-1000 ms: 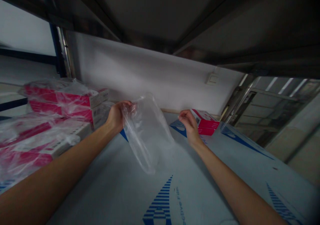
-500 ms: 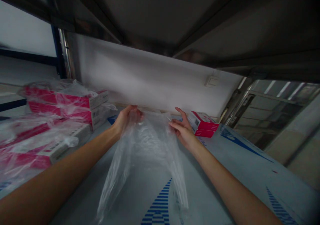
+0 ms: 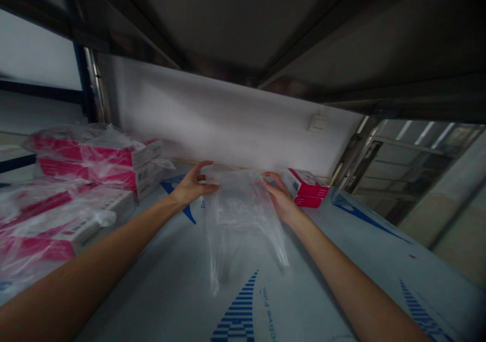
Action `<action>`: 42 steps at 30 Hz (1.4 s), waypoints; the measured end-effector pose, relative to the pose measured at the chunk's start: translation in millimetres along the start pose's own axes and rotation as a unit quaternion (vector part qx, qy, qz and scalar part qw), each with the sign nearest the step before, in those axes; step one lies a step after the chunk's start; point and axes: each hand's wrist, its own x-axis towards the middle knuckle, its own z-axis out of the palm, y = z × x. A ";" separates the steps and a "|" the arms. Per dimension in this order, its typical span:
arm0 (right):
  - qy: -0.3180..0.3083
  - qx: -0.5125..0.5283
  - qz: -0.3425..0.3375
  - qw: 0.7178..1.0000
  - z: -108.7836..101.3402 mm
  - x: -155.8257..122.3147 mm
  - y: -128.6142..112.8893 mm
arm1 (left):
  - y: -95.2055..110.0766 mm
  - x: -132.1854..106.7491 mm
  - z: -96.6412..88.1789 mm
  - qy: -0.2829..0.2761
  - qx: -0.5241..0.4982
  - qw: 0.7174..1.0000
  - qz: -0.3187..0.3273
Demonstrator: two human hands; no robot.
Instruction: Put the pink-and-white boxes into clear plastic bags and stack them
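Two handles of a clear bag point nearward over the blue-printed table, wrapped boxes piled to the left. Farther in, the hands are apart at opposite sides of the bag: the left hand has thumb and finger spread, thumb at its edge, while the right hand has its fingers against it, grip impossible to tell. Just beyond the latter sit red-and-white boxes, then the wall with its switch.
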 end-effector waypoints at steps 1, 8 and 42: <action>-0.060 0.006 0.032 0.998 -0.3 -3.1 -3.5 | -0.8 1.5 0.0 0.023 0.001 1.000 0.020; -0.052 0.000 0.024 0.998 1.6 -2.4 3.6 | -2.1 0.9 1.7 0.025 -0.045 0.999 0.002; 0.142 -0.386 -0.043 0.911 20.3 85.8 60.9 | -52.2 65.3 -20.5 0.146 0.277 0.942 0.125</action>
